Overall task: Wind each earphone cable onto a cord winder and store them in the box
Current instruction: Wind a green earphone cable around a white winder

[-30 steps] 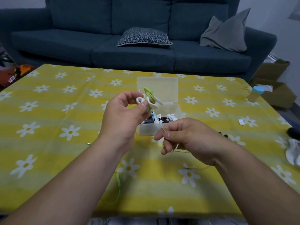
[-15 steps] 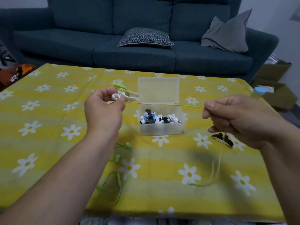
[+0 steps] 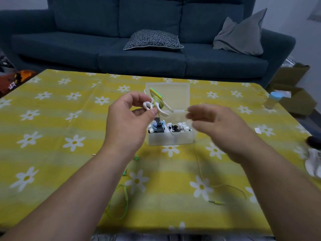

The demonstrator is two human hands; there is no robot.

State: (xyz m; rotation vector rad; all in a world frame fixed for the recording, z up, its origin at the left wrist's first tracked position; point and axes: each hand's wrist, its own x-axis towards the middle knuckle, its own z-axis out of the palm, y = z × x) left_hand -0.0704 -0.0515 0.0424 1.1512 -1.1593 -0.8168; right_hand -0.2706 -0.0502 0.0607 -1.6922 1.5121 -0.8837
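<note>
- Yellow daisy-print tablecloth (image 3: 52,136) covers the table, and all the work sits mid-table.
- Clear plastic box (image 3: 173,139) stands centre with its hinged lid (image 3: 173,91) upright and open. Several wound sets (image 3: 157,126) are already inside.
- Left hand (image 3: 126,124) is raised in front of the box, thumb and fingers pinching the white-and-green cord winder (image 3: 156,100).
- Right hand (image 3: 220,131) is just right of the winder and motion-blurred, fingers loosely curled. Can't tell whether it has the cable pinched.
- Thin yellow-green earphone cable (image 3: 199,164) is partly wrapped on the winder. The slack drops below the right hand and trails across the cloth to the jack plug (image 3: 216,202).
- Bright green earphone set (image 3: 126,193) lies loose on the cloth near the left forearm, unwound.
- Step, as I read it: mid-wind on the yellow-green set, a fair length left to go.
- Next move needs light tension on the slack and even turns round the winder. Then secure the plug end, drop the winder in the box and start on the green set.
</note>
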